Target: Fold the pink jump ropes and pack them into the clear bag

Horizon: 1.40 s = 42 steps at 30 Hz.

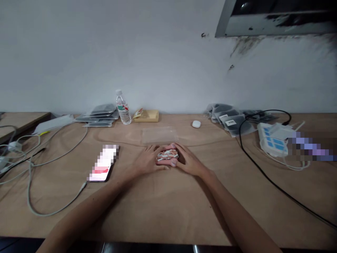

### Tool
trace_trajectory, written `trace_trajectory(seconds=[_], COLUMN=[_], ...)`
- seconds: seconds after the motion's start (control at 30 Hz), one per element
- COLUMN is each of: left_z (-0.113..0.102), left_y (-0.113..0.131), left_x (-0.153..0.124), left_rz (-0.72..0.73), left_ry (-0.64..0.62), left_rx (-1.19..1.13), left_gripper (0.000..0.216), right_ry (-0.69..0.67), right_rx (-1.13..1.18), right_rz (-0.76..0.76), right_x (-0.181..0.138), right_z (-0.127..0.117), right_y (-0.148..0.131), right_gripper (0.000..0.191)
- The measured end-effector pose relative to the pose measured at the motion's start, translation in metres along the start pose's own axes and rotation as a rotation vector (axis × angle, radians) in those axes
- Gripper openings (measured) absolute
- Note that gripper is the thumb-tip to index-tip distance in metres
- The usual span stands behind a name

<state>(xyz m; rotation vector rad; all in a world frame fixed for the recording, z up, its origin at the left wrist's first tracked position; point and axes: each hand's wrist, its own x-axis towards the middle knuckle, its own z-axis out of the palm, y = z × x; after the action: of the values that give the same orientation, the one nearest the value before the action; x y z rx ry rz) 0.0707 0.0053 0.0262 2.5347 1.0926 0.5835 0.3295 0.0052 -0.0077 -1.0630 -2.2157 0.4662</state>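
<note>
Between my two hands, on the wooden table, is a small bundle of pink and white pieces [167,154]; its exact kind is too small to tell. My left hand [149,161] curls round its left side, thumb toward me and fingers at the far edge. From the right, my right hand [191,161] closes round the other side in the same way. A shiny clear bit shows at the bundle's near and far right corners. Just beyond the fingers lies a flat clear plastic bag [160,134].
A lit phone [104,163] on a white cable lies left. Along the wall stand a water bottle [123,108], a yellow box [150,116], a white earbud case [196,124] and grey plastic packets [231,121]. At right are a power strip [272,140] and a black cable [263,172].
</note>
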Motion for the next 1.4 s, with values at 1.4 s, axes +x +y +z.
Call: trace_trajectory(seconds=[1.4], left_z=[-0.032], left_y=[-0.044], left_x=[0.020], left_rz=[-0.427], left_ry=[0.325], left_rx=[0.352], left_gripper=[0.040], right_ry=[-0.112], right_rx=[-0.077], right_rz=[-0.086], right_x=[-0.002], right_z=[-0.018], right_y=[-0.008], right_gripper=[0.059])
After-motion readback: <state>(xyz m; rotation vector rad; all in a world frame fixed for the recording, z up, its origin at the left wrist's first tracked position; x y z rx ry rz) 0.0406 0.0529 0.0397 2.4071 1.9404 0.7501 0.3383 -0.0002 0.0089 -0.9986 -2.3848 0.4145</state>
